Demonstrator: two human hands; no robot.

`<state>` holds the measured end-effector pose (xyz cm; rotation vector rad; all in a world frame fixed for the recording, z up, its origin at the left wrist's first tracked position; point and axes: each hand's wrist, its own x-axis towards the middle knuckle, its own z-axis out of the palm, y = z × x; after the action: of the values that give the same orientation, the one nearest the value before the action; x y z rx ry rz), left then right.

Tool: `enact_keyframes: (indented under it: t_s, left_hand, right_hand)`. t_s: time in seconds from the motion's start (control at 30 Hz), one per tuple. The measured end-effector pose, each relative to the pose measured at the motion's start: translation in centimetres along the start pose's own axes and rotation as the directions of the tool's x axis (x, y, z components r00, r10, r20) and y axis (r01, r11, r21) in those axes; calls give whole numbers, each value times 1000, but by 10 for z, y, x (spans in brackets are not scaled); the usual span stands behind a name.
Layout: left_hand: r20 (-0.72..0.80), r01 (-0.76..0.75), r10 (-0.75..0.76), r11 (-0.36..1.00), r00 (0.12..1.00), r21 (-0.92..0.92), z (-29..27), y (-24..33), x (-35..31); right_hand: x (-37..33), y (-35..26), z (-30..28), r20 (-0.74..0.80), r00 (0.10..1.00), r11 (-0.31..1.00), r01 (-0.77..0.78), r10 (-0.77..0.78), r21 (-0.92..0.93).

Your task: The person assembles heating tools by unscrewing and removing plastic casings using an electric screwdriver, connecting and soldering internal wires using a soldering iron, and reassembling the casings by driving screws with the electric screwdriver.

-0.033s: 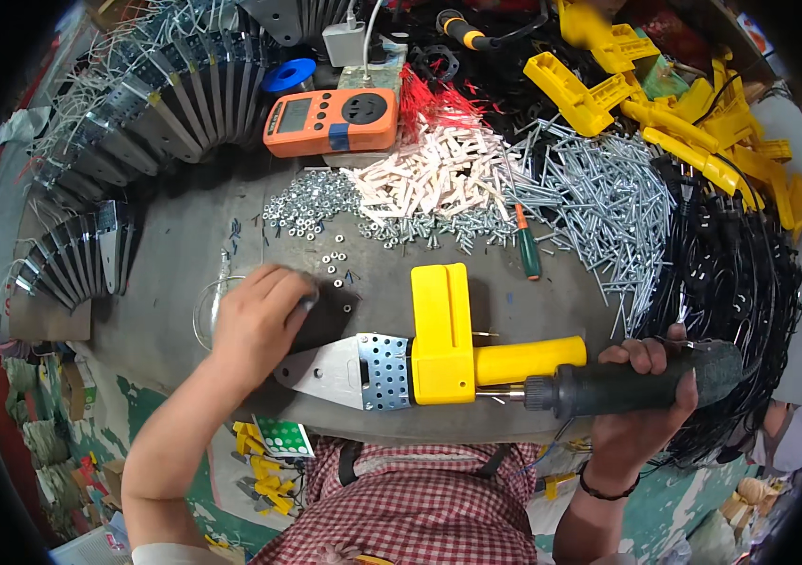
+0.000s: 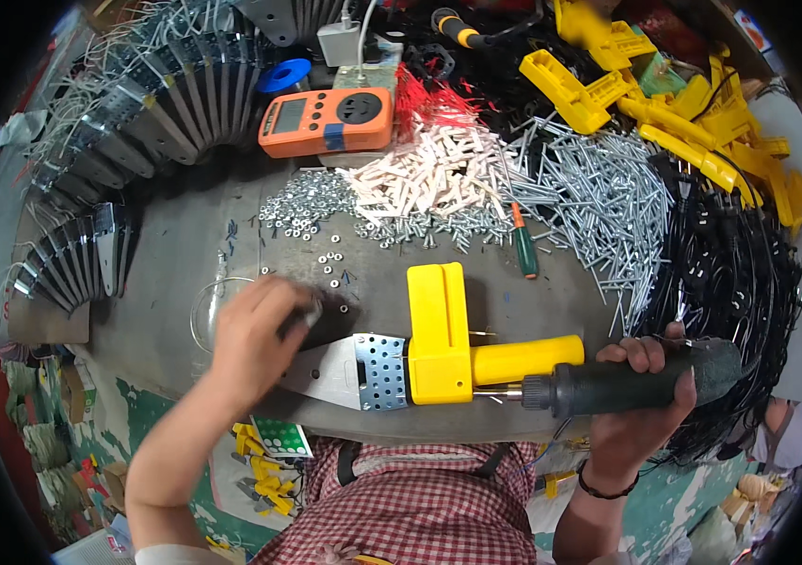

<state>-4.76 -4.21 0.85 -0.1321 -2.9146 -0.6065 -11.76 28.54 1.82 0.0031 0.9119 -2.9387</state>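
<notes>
My right hand (image 2: 644, 372) is wrapped round a black electric screwdriver (image 2: 599, 388), whose bit reaches left to the yellow plastic housing (image 2: 439, 348). That housing has a yellow handle (image 2: 528, 363) on its right and a perforated metal bracket (image 2: 383, 372) on its left. From the bracket a grey flat metal plate (image 2: 326, 375) runs left, with its far end under my left hand. My left hand (image 2: 260, 334) hovers over that end with fingers curled together. Something small and greyish shows at the fingertips, too blurred to name.
Loose nuts (image 2: 307, 202), pale sleeves (image 2: 434, 174) and long screws (image 2: 599, 198) lie in heaps behind. A green-handled screwdriver (image 2: 525, 250) and an orange meter (image 2: 326, 122) are nearby. Metal plates (image 2: 161, 118) line the left; black cables (image 2: 716, 273) and yellow housings (image 2: 575, 94) crowd the right.
My left hand has shifted slightly down and its fingers have changed their bend. The whole view has slid very slightly; my right hand keeps the same hold on the electric screwdriver.
</notes>
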Motion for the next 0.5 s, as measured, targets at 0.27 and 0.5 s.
enact_keyframes:
  t_s: [0.27, 0.5]
  left_hand:
    - [-160, 61, -169, 849, 972, -525, 40, 60, -44]
    - [-216, 10, -119, 895, 969, -445, 47, 60, -48]
  right_hand:
    - [-1, 1, 4, 29, 999, 999, -21, 20, 37]
    - [-1, 0, -1, 45, 998, 997, -37, 34, 71]
